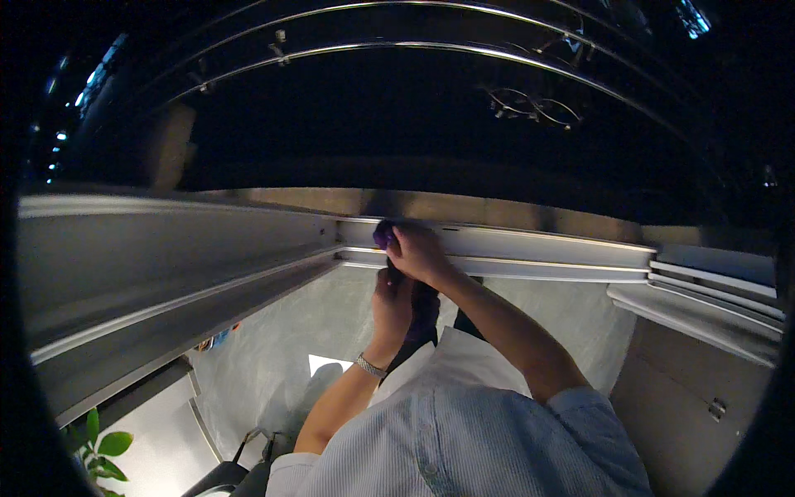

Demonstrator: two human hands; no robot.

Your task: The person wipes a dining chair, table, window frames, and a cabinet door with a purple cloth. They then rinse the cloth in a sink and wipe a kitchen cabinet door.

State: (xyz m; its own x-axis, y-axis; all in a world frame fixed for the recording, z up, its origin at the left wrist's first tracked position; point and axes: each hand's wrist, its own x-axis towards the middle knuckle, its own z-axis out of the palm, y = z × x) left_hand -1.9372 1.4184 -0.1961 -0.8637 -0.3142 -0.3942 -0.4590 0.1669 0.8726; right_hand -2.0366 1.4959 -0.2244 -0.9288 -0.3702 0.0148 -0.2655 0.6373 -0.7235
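A dark purple cloth [425, 314] hangs in front of my body, over the threshold of a sliding door or window. My right hand [419, 253] is closed around its upper part, with a purple bunch [383, 235] sticking out past the thumb side. Lower and slightly to the left, my left hand [392, 305] grips the dark fabric near its middle. A metal-band watch or bracelet [371, 365] circles my left wrist. Just beyond the cloth run the pale rails of the frame track [528, 245]. Part of the cloth is hidden behind my hands.
A tall frame panel [174, 248] stands at the left. Outside it is dark, with curved-looking metal rails [397, 45] and a ringed wire hanger [534, 109]. A brown cabinet or panel [677, 385] is on the right. A green plant [105, 444] and a dark chair [233, 472] are at lower left.
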